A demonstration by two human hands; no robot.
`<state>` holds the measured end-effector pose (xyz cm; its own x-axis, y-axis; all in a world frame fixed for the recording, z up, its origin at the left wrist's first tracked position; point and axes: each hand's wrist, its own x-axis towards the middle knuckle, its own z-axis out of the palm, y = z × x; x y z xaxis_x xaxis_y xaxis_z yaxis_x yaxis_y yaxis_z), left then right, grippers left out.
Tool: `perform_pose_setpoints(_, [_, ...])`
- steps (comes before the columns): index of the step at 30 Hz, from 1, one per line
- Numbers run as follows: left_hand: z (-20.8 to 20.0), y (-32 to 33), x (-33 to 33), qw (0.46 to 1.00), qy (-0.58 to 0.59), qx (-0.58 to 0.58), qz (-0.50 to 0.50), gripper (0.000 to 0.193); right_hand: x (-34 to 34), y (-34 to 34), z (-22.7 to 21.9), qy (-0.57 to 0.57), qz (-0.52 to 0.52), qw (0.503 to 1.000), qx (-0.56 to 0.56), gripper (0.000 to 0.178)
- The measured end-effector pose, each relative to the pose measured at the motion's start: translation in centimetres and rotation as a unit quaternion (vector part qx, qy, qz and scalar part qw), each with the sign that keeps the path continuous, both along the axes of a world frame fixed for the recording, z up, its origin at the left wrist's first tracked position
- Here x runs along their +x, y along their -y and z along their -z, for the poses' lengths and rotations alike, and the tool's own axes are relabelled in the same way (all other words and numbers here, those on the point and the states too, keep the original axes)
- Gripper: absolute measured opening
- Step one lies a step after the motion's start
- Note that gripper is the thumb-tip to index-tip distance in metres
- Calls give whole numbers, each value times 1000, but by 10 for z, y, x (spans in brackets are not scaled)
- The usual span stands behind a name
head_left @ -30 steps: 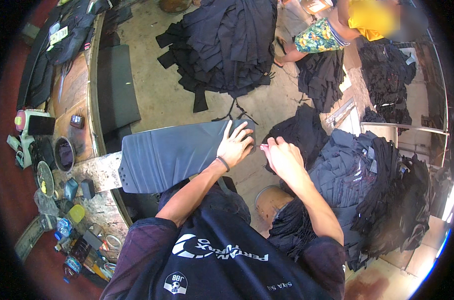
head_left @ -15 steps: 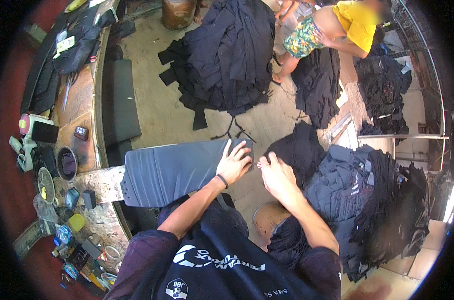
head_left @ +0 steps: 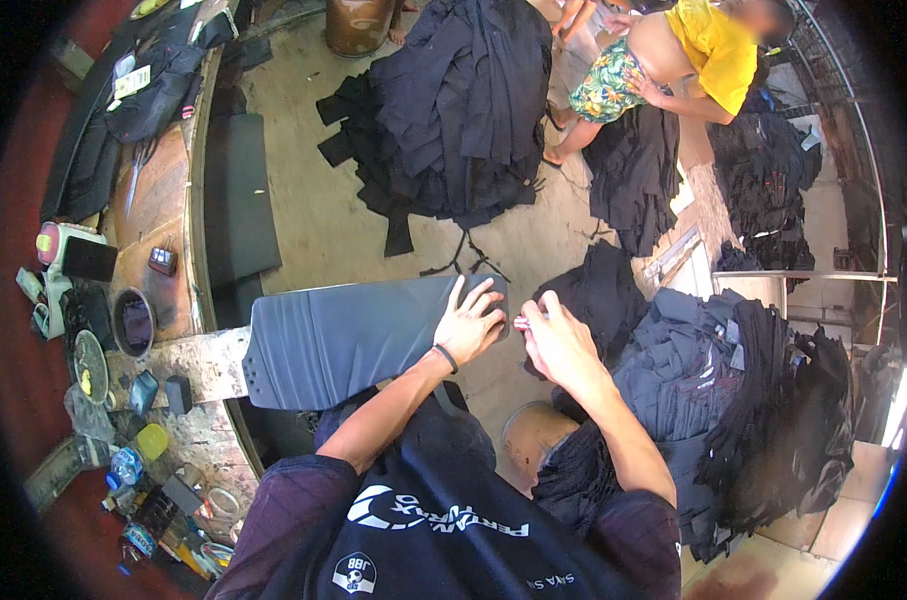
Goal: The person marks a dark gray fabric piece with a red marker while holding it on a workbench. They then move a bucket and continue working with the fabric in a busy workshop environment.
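A long black panel (head_left: 344,340), leather-like with faint creases and small holes at its left end, lies across a narrow wooden board (head_left: 189,362) jutting from the bench. My left hand (head_left: 468,325) rests on the panel's right end, palm down and fingers spread. Just past that end, my right hand (head_left: 557,335) is closed in a pinch. A small pinkish-red bit shows at its fingertips, too small to name. Whether it touches the panel's edge I cannot tell.
Heaps of black cut pieces (head_left: 464,110) cover the floor ahead; another large pile (head_left: 684,390) stands by my right arm. A person in yellow (head_left: 709,50) sits at the far right. The left bench carries scissors (head_left: 139,175), a dark-filled bowl (head_left: 134,322) and bottles (head_left: 126,467).
My right hand has shifted slightly and its fingers have drawn closer together around the small bit. My left hand stays on the panel. The person in yellow has moved a little to the right.
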<state>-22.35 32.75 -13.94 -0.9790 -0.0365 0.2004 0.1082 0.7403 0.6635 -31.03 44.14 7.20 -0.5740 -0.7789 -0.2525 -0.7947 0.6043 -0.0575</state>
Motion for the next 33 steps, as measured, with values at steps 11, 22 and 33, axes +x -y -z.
perform_pose_setpoints(11, [4, -3, -1, 1000, 9, 2, -9, 37, 5, -6, 6, 4, 17, 999, 40, 27])
perform_pose_setpoints(22, [4, -6, -3, 996, 57, -69, 4, 65, 11, -13, 8, 41, 115, 987, 106, 29])
perform_pose_setpoints(33, [5, -7, -4, 995, 59, -74, -3, 66, 9, -18, 10, 64, 111, 988, 80, 24])
